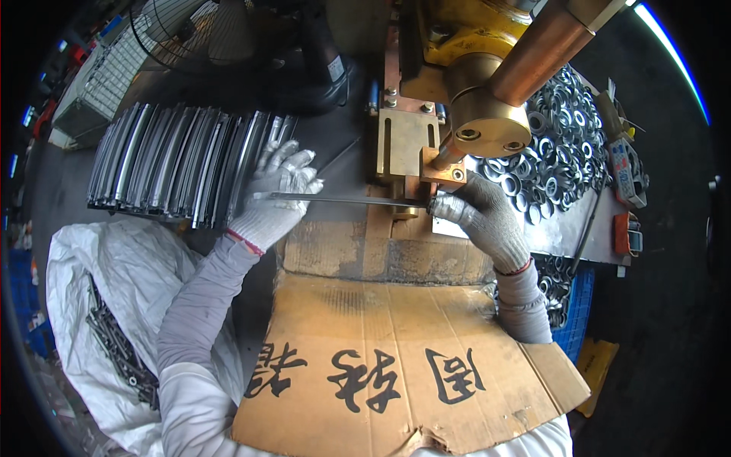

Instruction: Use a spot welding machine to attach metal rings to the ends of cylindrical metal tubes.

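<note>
A long, thin metal strip lies crosswise between my hands, below the copper electrode block of a press-like machine. My left hand, in a pale knit glove with silvery tape on its fingers, supports the strip's left end, which crosses over the glove. Around the strip's right end, just under the electrode block, the taped fingers of my gloved right hand are closed. Whether they also hold a small part there is hidden. Left of my left hand stands a row of similar metal strips.
Loose metal rings are heaped on the table at right, above a blue crate. A cardboard sheet covers my lap. At left is a white sack with bolt-like parts; a fan stands behind. The machine's thick copper arm overhangs.
</note>
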